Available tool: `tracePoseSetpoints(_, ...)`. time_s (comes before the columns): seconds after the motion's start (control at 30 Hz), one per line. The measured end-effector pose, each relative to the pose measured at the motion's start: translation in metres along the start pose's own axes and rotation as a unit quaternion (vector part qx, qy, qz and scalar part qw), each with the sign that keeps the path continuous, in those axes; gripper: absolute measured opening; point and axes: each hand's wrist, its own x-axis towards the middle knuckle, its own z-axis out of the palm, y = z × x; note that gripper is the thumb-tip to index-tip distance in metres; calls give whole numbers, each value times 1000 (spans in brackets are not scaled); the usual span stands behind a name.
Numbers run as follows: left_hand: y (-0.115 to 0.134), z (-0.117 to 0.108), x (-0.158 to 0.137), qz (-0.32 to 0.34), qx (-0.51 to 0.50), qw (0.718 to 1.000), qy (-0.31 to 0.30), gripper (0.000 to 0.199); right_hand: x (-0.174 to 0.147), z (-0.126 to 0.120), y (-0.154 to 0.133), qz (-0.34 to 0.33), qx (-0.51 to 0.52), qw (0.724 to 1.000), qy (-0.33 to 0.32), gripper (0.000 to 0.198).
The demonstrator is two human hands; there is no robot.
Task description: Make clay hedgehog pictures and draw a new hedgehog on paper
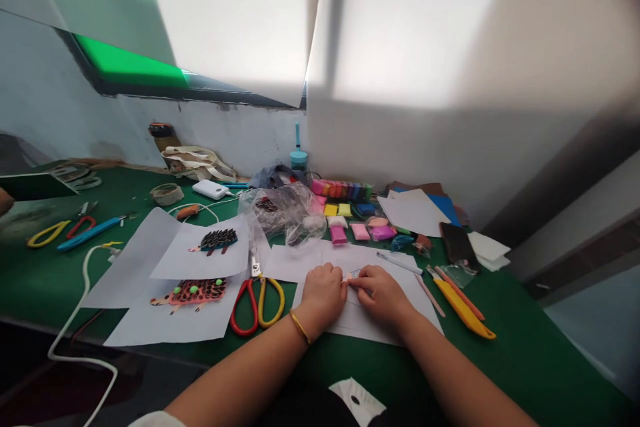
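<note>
My left hand [324, 295], with a yellow band at the wrist, is curled on the white drawing paper [410, 310], its thumb and fingers bent together. Opposite it, my right hand [384, 297] has its index finger stretched to the same spot and the other fingers folded. A small pale peach piece of clay [349, 277] lies between the fingertips of both hands, mostly covered. Faint blue drawn lines show just above it. Scissors [257, 303] with one red and one yellow handle lie left of my left hand. A white pen [399, 261] rests beyond my right hand.
Sheets with a black spiky hedgehog [217, 241] and a pink hedgehog [197, 292] lie left. Behind the hands are several clay packets [339, 234] and a clear plastic bag [293, 210]. A yellow cutter [463, 307] lies right. A white cable [85, 273] crosses the left edge.
</note>
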Motion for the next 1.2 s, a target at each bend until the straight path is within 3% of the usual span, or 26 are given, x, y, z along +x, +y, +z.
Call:
tracePoseSetpoints(0.23,0,-1,1,-8,-3,1000,-8,18,0,1,4,28,28,999,10,37)
tracePoseSetpoints(0.53,-1,0,1,-2,10,1000,0,17,0,-1,1,2,11,1000,-14,33)
tracePoseSetpoints(0.73,-2,-2,1,-4,0,1000,-8,18,0,-1,6,37,50,998,8,36)
tracePoseSetpoints(1.2,-8,-4,-6,12,-62,998,10,14,0,0,4,4,1,1000,2,37)
